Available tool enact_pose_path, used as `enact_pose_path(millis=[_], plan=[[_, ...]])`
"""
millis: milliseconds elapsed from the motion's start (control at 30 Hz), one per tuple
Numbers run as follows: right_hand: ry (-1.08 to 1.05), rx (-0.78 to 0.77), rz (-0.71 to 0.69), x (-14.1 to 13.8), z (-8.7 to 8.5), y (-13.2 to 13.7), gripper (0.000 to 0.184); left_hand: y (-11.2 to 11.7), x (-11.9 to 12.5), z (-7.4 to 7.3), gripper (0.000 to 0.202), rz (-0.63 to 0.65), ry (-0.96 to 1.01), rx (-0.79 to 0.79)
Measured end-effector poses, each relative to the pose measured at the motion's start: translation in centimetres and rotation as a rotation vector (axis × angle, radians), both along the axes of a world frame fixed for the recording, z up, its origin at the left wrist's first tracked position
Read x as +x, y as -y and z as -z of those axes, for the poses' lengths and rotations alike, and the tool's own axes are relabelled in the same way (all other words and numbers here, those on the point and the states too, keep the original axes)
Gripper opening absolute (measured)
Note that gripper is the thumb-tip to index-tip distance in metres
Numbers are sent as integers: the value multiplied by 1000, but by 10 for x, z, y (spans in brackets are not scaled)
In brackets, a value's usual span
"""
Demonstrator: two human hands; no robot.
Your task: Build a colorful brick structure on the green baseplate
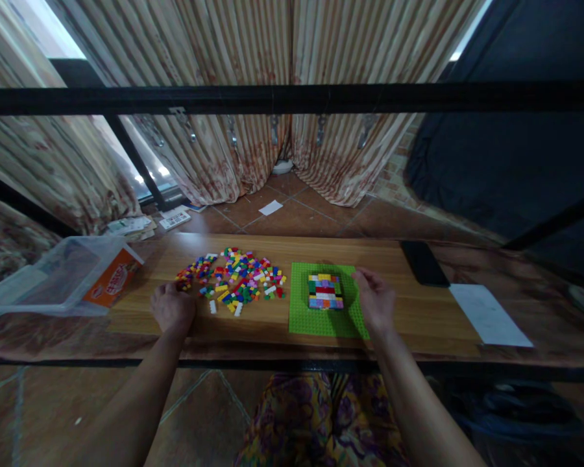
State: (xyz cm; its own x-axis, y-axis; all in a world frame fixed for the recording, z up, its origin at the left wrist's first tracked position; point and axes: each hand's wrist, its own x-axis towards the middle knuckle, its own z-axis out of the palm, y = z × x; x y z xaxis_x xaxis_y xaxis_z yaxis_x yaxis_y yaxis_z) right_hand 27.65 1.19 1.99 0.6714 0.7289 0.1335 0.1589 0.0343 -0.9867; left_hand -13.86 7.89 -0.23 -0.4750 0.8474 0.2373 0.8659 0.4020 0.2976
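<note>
A green baseplate (pixel 302 318) lies on the wooden table (pixel 418 311), with a small block of stacked coloured bricks (pixel 325 292) built on its middle. To its left lies a loose pile of small coloured bricks (pixel 238 279). My left hand (pixel 172 308) rests at the left edge of that pile, fingers curled under; what they hold, if anything, is hidden. My right hand (pixel 376 299) lies on the right edge of the baseplate, fingers bent, just right of the built block.
A clear plastic box (pixel 53 279) with an orange label sits at the table's left end. A black phone (pixel 423 263) and a white paper sheet (pixel 489 314) lie to the right. A black bar (pixel 292 98) crosses overhead. Curtains hang behind; papers lie on the tiled floor.
</note>
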Motion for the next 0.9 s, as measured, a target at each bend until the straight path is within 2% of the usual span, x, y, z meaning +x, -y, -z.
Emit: enact_pose_path(millis=[67,200,300,400,700,800,900], plan=[[52,21,-40,-15,-7,13,31,0,1,0,40,-3,0,-3],[96,50,-276,-59,-13,33,26,1,1,-1,36,-3,-7,20],[270,23,-445,-89,-12,40,21,3,2,0,35,-5,-3,29],[460,-17,-567,-110,-10,36,21,3,3,0,35,-6,2,47],[844,-272,-659,-137,2,-10,30,3,5,1,36,-18,22,44],[900,-346,-664,-138,1,-18,32,4,5,0,37,-15,47,47],[890,-352,-675,-138,0,-20,29,4,5,0,37,-16,59,57]])
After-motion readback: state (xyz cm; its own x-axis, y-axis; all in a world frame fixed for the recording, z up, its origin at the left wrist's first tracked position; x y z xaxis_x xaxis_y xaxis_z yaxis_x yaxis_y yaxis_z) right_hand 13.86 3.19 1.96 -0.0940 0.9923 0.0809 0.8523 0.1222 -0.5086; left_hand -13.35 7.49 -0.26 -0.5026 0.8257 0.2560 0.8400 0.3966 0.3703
